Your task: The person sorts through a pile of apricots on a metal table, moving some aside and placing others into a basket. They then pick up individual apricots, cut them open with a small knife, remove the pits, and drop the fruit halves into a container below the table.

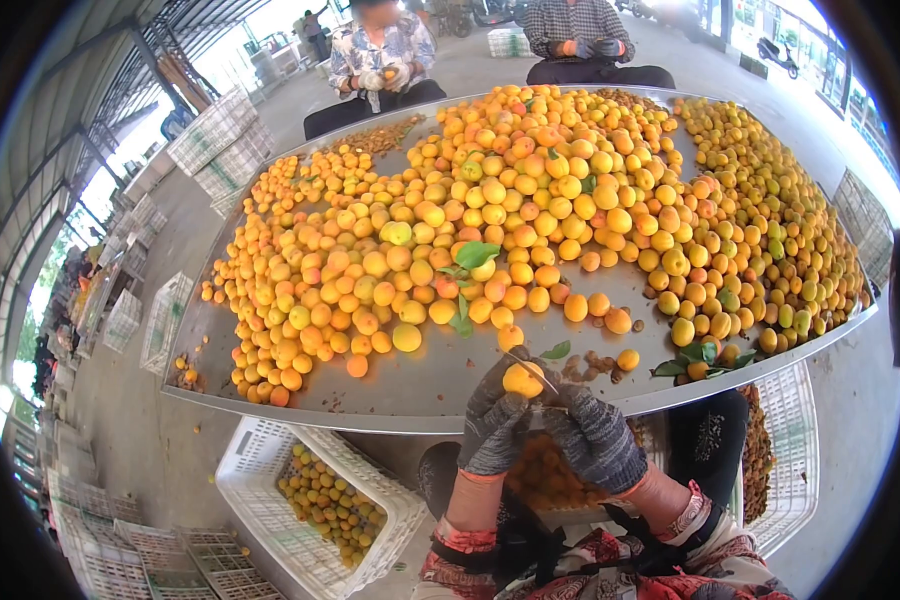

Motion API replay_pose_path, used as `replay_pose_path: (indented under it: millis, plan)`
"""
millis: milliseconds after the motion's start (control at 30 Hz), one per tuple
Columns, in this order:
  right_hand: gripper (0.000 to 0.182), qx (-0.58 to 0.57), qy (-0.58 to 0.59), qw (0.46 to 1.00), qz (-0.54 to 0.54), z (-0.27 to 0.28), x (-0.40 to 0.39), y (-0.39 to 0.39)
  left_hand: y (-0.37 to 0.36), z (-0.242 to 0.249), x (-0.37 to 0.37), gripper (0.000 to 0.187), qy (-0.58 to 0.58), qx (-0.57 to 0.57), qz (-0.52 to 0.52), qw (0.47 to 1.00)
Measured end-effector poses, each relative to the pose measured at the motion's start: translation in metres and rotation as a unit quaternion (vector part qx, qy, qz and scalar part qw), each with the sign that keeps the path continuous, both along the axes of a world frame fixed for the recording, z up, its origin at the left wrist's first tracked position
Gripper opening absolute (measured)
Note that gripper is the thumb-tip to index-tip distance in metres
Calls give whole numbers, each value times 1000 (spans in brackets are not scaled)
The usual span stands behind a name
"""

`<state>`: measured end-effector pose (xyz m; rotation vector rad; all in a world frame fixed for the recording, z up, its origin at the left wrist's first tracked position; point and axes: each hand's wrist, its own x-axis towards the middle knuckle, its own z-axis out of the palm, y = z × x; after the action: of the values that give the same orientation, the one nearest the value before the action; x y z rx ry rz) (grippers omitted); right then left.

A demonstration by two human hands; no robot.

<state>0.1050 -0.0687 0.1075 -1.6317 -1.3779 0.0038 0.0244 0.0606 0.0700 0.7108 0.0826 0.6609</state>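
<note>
Just over the table's near edge, my gloved left hand (494,415) is closed round an orange-yellow apricot (523,379). My gloved right hand (600,435) is against the fruit's right side with its fingers pressed together. A thin line crosses near the apricot, and I cannot make out what it is or what my right fingers hold. A large heap of apricots (410,265) covers much of the metal table (425,390). Brown bits that look like pits (595,368) and a green leaf (557,350) lie right beyond my hands.
Below the table stands a white crate (245,470) with greenish-yellow apricots (330,505). Another crate (790,440) holding brown pits is at the right, and a container of orange fruit sits between my legs. Two people sit across the table. Stacked crates (215,140) stand at the left.
</note>
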Motion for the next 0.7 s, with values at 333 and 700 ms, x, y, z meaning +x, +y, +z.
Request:
replay_pose_path:
  millis: [333, 700]
  plan:
    - [24, -66, 82, 994, 44, 6, 4, -3, 6, -3, -12, 41, 73, 71, -24, 995]
    - [31, -110, 284, 951, 63, 18, 3, 7, -16, 21, 0, 38, 113, 61, 104, 986]
